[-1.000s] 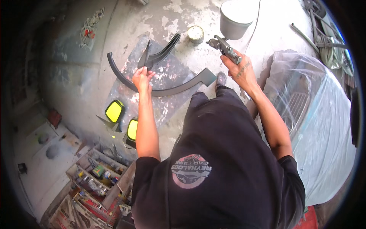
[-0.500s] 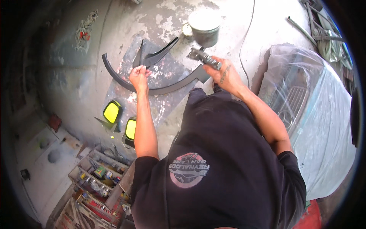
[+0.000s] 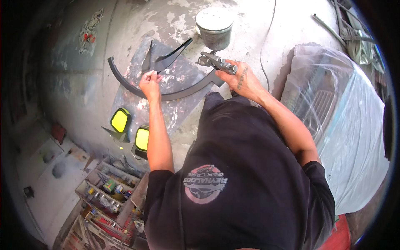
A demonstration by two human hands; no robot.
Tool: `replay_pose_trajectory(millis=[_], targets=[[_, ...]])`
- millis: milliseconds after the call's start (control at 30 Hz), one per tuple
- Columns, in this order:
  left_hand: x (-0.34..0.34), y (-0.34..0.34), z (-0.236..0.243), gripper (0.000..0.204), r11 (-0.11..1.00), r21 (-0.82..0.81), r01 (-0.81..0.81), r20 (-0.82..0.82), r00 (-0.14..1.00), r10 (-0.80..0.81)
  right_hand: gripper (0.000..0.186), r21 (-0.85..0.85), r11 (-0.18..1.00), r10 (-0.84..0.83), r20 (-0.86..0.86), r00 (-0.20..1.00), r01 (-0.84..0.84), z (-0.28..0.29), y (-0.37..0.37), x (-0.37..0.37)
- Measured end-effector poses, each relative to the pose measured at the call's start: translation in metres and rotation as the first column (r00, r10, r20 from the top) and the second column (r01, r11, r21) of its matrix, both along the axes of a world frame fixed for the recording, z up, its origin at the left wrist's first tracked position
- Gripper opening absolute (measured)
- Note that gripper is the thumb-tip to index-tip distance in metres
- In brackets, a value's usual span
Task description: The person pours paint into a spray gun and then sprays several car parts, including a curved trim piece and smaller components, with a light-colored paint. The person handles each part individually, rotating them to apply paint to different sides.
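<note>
Working from a distance, I have the fingers of my right hand wrapped round the spray gun, its cup lid-up, presumably against spills. My left hand pinches the near end of the black trim piece, probably sparing its faces, above a speckled sheet likely shielding the floor; the curved trim and yellow-faced mirrors sit apart, perhaps for clearance.

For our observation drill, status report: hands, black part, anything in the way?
Left hand pinching black part by its near end. Right hand gripping spray gun. Possible obstacle: curved trim passing beneath left wrist.
</note>
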State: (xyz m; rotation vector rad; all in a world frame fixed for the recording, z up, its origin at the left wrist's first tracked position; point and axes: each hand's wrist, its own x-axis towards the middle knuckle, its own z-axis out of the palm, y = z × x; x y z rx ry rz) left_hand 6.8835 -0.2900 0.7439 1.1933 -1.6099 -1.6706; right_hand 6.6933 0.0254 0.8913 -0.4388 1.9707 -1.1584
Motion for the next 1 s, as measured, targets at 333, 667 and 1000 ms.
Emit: replay_pose_trajectory(millis=[333,667,1000], targets=[[0.019,-0.015,-0.013,0.011,0.998,0.047,-0.037,-0.018,0.999,0.038,0.036,0.024,0.988,-0.152,-0.075,0.985,0.155,0.003,0.021,-0.038],[0.019,-0.029,-0.033,0.014,0.992,0.101,-0.071,-0.059,0.995,0.077,0.047,0.030,0.997,-0.069,0.083,0.994,0.067,0.052,0.030,-0.046],[0.026,-0.025,-0.049,0.013,0.986,0.126,-0.107,-0.023,0.994,0.111,0.031,0.060,0.988,-0.139,-0.039,0.990,0.141,0.017,0.035,-0.042]])
